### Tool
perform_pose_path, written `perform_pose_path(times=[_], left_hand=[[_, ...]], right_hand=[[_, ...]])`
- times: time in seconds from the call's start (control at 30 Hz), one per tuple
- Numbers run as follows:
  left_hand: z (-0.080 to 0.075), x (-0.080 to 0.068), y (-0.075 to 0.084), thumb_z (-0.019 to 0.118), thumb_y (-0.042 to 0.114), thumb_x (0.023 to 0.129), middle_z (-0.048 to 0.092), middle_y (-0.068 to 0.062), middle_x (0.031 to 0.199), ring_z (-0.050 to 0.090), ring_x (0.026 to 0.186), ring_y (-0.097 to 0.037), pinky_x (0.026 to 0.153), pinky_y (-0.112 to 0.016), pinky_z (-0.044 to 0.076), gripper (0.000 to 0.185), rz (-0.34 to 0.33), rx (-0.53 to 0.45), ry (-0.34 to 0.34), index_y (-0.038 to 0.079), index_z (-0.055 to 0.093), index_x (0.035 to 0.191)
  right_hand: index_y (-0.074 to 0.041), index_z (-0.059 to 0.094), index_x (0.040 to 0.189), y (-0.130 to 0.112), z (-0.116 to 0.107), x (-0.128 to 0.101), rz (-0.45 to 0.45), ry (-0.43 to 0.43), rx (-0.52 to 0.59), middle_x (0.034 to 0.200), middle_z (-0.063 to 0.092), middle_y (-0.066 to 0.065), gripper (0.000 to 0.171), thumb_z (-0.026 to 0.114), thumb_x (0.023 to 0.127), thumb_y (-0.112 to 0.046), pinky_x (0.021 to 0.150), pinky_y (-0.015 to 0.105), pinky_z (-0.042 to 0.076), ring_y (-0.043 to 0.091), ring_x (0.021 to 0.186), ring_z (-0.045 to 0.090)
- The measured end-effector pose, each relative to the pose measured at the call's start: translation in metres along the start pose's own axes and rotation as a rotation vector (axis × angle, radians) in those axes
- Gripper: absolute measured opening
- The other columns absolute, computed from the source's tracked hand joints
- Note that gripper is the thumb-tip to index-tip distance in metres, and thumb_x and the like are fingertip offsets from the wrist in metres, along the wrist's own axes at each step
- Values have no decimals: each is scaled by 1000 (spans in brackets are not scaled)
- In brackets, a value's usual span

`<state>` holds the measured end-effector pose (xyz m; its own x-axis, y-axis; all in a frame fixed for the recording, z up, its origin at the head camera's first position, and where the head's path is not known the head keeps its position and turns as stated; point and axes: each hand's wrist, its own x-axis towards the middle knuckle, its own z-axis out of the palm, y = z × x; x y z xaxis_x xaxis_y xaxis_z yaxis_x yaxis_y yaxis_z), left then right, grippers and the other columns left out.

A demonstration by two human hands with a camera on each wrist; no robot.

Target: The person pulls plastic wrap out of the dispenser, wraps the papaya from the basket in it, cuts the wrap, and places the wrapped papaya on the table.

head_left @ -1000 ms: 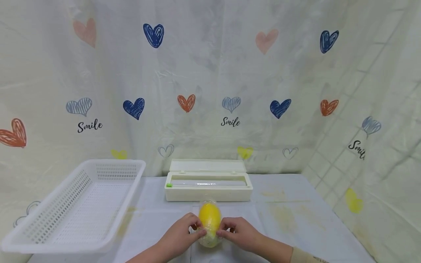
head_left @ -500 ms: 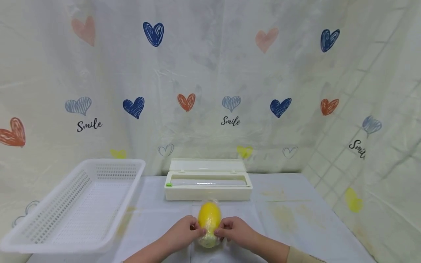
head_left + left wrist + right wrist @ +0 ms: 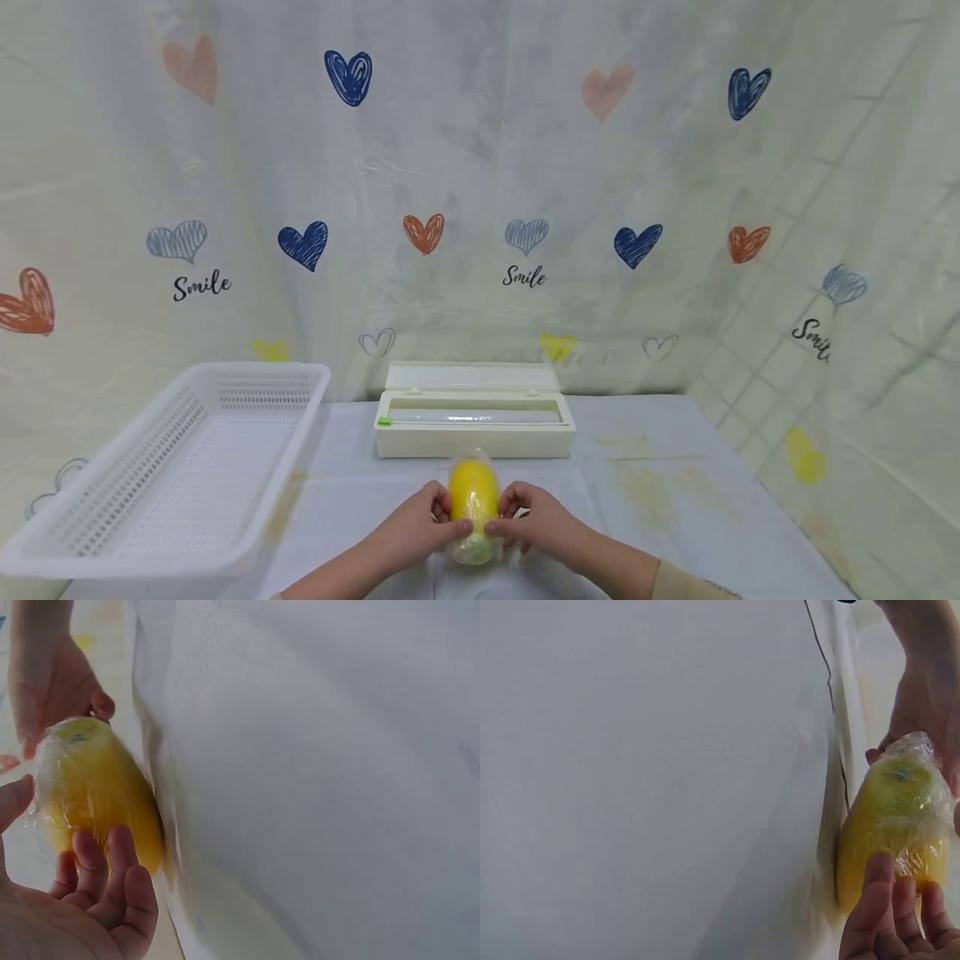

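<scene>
An oval yellow fruit [image 3: 473,487], greenish at its near end, is wrapped in clear cling film and stands out between both hands in the head view. My left hand [image 3: 411,527] holds its left side, with the thumb pressing the film on top. On the other side my right hand [image 3: 547,527] grips it with bent fingers and thumb. Loose, wrinkled film gathers around the greenish end of the fruit [image 3: 900,802] in the right wrist view. In the left wrist view, fingertips of the left hand [image 3: 90,900] lie against the fruit's yellow flank.
Behind the fruit stands a white cling film dispenser [image 3: 474,442], lid up, its roll [image 3: 472,416] showing. A white plastic basket [image 3: 281,483] sits at the left. The white-covered table [image 3: 660,492] meets a heart-printed curtain [image 3: 465,167] at the back.
The fruit has shifted slightly left and tipped a little. Both thumbs lie flatter across the film, and the right hand's fingers have moved further along the fruit's side.
</scene>
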<state>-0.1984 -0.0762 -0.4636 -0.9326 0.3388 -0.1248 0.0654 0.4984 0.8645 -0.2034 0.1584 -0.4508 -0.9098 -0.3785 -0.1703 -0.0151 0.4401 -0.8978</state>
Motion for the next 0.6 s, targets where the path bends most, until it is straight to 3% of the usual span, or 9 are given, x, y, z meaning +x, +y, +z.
perform_pose_path(times=[0.23, 0.37, 0.6], left_hand=[[-10, 0, -5, 76, 35, 87, 58, -6, 95, 58, 77, -20, 66, -32, 48, 53, -11, -74, -75, 9, 45, 121], [-11, 1, -7, 75, 26, 88, 57, -6, 96, 59, 76, -20, 64, -32, 49, 49, 2, -117, -92, 8, 45, 122], [-12, 6, -14, 73, 27, 90, 59, -7, 97, 62, 79, -21, 65, -33, 50, 45, 15, -159, -127, 10, 45, 122]], right_hand=[[-4, 56, 109, 3, -11, 5, -18, -107, 95, 90, 62, 6, 36, 77, 88, -25, 59, 29, 53, 20, 76, 66], [-4, 55, 113, 7, -16, 8, -12, -150, 126, 94, 63, 7, 36, 74, 90, -25, 63, 30, 55, 22, 80, 66], [-5, 56, 106, 12, -14, 12, -7, -111, 113, 88, 61, 6, 32, 75, 89, -24, 63, 31, 55, 21, 77, 64]])
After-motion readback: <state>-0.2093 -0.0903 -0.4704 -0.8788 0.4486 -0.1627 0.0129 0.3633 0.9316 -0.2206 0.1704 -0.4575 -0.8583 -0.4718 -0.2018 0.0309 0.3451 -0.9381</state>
